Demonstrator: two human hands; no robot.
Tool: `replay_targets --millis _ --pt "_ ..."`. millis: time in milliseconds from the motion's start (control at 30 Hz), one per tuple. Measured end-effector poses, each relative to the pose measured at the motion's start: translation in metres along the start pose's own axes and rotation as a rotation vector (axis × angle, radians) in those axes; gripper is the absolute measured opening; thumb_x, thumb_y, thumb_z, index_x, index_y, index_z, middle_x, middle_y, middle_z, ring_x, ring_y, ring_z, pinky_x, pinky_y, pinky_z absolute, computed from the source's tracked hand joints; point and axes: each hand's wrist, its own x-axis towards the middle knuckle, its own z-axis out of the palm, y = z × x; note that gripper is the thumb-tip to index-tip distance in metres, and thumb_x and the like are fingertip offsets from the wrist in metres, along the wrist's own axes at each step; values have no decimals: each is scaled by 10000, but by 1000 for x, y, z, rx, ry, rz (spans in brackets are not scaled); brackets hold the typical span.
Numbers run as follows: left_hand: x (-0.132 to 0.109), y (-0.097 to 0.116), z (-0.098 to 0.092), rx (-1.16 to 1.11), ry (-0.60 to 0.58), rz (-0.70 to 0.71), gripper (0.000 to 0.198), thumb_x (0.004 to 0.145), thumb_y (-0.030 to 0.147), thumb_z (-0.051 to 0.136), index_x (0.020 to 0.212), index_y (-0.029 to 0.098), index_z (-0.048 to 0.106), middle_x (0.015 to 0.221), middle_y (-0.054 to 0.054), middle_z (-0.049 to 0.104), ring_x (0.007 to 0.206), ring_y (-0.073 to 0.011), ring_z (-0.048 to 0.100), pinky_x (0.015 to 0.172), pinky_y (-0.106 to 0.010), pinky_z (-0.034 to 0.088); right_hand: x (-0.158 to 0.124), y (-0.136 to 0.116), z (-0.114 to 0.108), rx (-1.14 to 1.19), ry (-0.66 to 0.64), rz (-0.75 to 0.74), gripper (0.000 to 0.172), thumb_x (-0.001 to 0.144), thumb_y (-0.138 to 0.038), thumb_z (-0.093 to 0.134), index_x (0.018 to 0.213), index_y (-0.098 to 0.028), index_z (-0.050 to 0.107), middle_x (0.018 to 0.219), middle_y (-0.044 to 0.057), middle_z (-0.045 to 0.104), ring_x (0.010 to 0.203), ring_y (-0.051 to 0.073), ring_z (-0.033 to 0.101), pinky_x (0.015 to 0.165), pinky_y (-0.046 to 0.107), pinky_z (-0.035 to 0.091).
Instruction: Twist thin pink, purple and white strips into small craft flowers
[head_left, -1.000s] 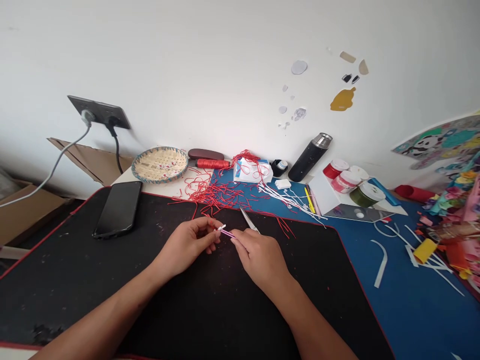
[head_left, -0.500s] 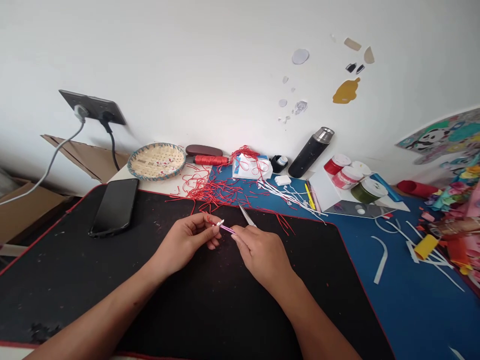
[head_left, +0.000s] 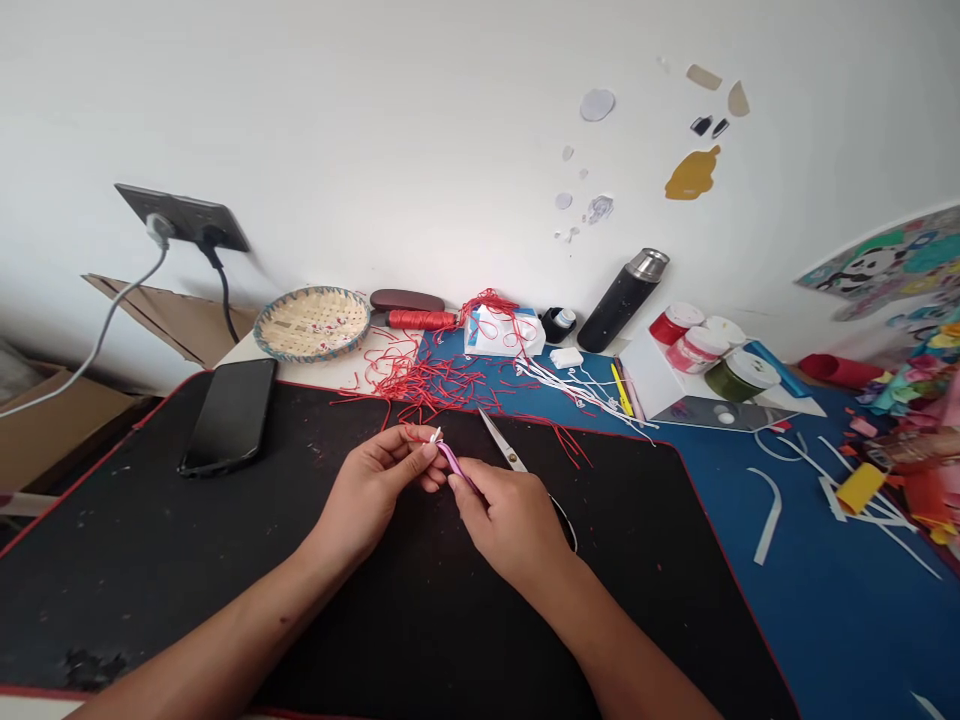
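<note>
Over the black mat point(head_left: 420, 620), my left hand point(head_left: 375, 480) pinches a small white piece point(head_left: 436, 436) between thumb and forefinger. A thin red cord point(head_left: 411, 428) shows at those fingers. My right hand point(head_left: 506, 510) is closed around a slim purple tool point(head_left: 454, 464) that looks like bent-tip tweezers. Its tip reaches the white piece, though the exact contact is too small to make out. Scissors point(head_left: 512, 455) lie just beyond my right hand, which partly covers their handle.
Cut red cords point(head_left: 435, 385) are scattered behind the mat, near a woven basket point(head_left: 311, 325) and a red thread spool point(head_left: 422, 320). A phone point(head_left: 229, 415) lies left. White cords point(head_left: 577, 388), a black flask point(head_left: 622, 300) and paint jars point(head_left: 697, 350) are at the back right.
My right hand has shifted slightly left and turned, so the purple tool points more steeply up at the white piece. More of the scissors shows. The view has shifted slightly.
</note>
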Motion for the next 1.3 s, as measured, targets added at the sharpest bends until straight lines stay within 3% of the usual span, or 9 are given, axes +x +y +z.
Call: replay_targets --millis 433,733,1000,1300 --pt "1 -2 2 38 45 26 278 771 340 871 934 146 757 770 -43 756 625 -145 671 576 -237 537 2 -5 5 214 -65 141 262 1035 -303 495 1020 -225 745 705 5 738 541 145 660 545 229 403" --pt "3 1 -4 119 -22 3 280 803 360 841 967 150 755 769 -38 745 617 -144 658 576 -246 532 4 4 -5 16 -16 -1 244 1044 -258 499 1038 -230 741 874 26 774 750 172 700 667 249 409" --pt "3 6 -5 178 -34 -21 325 778 404 851 958 154 748 731 -25 734 597 -143 641 574 -251 525 4 10 -8 -140 -7 -34 270 1070 -288 469 1066 -241 734 866 36 760 762 187 699 656 266 391" --pt "5 8 -7 182 -37 -28 350 750 416 877 940 151 749 736 -32 743 593 -140 643 564 -249 527 4 10 -10 -251 -31 -63 247 1067 -289 484 994 -232 712 808 24 719 692 173 672 576 291 287"
